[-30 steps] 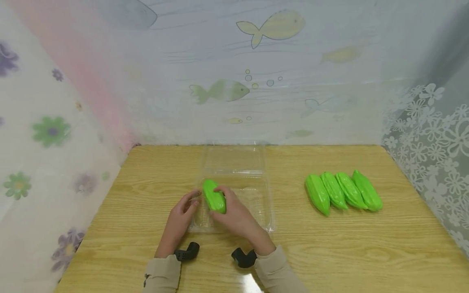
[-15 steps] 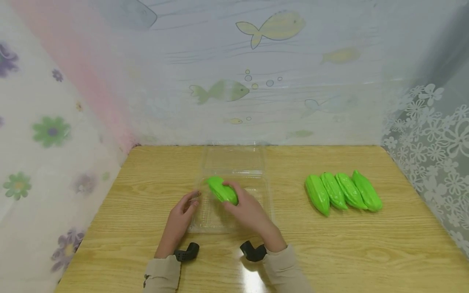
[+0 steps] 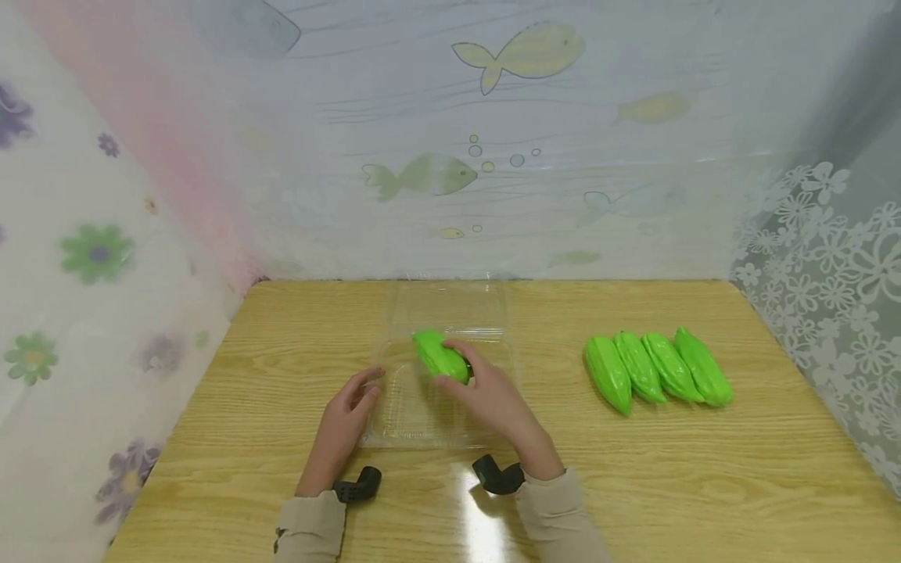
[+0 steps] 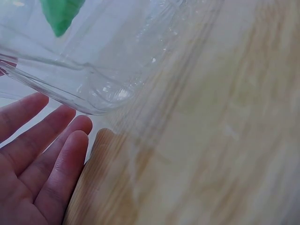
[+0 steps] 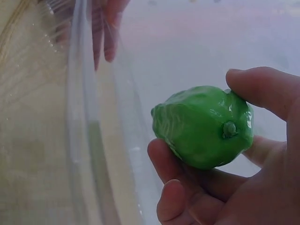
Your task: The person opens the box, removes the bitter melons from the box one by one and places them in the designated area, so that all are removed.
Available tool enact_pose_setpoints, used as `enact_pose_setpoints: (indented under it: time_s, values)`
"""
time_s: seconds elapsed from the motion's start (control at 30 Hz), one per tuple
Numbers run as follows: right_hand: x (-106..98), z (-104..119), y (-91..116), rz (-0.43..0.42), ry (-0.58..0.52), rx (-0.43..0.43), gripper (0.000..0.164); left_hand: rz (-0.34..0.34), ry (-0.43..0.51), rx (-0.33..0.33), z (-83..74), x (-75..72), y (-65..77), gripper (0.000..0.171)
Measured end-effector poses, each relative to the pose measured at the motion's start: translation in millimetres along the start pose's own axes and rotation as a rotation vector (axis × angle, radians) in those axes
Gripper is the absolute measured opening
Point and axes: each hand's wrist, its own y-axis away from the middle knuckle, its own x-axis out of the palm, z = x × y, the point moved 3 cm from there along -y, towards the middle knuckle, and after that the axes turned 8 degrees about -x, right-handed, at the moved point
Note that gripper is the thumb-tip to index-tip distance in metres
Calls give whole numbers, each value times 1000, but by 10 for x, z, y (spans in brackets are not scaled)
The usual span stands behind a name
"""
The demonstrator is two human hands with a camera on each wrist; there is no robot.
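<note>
My right hand [image 3: 496,403] grips a glossy, ridged green model bitter melon [image 3: 438,356], thumb on one side and fingers on the other. In the right wrist view the bitter melon [image 5: 201,129] points its stem end at the camera. It is over the base of a clear plastic clamshell box [image 3: 404,432]; whether it touches the bottom I cannot tell. At the box's left side is my left hand [image 3: 347,416], fingers extended. Its fingertips [image 4: 83,123] lie at or just beside the box's clear edge in the left wrist view.
Behind the base, the box's hinged lid [image 3: 446,305] lies open toward the back wall. On the right of the wooden table [image 3: 296,328], several more green bitter melons [image 3: 658,371] lie side by side. Patterned sheets [image 3: 394,102] enclose the back and sides.
My right hand has carried the bitter melon from the box's left side rightward and slightly farther back. The left hand has stayed at the box's edge.
</note>
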Motion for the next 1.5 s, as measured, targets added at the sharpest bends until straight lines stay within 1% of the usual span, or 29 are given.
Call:
enact_pose_setpoints:
  time_s: [0.1,0.3,0.57,0.73,0.83,1.0,1.07,1.17,1.27,1.4,1.5]
  values:
    - [-37,-8,6,-10,-10,-3,51,-2,-3,10,3,-10,5,34]
    - [-128,-43,21,-38,-38,-9,53,-1,11,3,5,-18,19,34]
    - [-282,-124,65,-88,-50,17,51,2,15,-14,11,-19,19,34]
    - [-381,-209,83,-93,-69,39,51,9,13,-21,-6,-20,22,34]
    - [-436,-267,89,-102,-72,63,52,24,26,-28,-62,-30,39,35]
    - [-513,-327,104,-122,-64,82,56,39,48,-34,-242,-52,123,38]
    - [-538,-341,113,-123,-65,84,57,37,34,-29,-291,-53,153,41]
    - [-580,-371,127,-127,-75,95,57,35,23,-23,-320,-52,170,40]
    - [-632,-410,146,-133,-88,95,57,37,27,-19,-323,-47,167,37]
    - [-697,-472,166,-154,-143,102,57,38,35,-19,-322,-47,162,38]
    - [-761,-366,210,-163,-181,110,55,27,33,-11,-190,-30,99,37]
